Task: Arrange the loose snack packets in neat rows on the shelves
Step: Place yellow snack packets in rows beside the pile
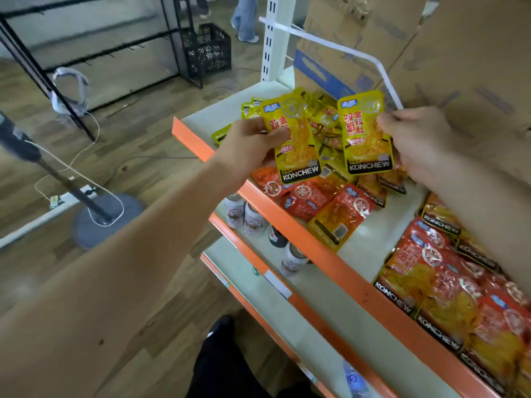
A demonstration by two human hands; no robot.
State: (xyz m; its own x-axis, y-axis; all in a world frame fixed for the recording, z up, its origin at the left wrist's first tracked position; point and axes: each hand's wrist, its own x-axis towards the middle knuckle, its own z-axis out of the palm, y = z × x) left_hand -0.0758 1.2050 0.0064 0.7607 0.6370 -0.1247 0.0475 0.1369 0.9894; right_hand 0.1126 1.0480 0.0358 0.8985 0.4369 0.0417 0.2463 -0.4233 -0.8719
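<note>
our left forearm (129,254) ends in the left grip (247,145) pinching a yellow packet (298,150); right grip (416,139) pinches a second packet (365,139) beside it, loose packets (330,208) beneath both.

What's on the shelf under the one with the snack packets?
Several cans stand near its front edge; farther back, the upper shelf hides whatever else is there.
</note>
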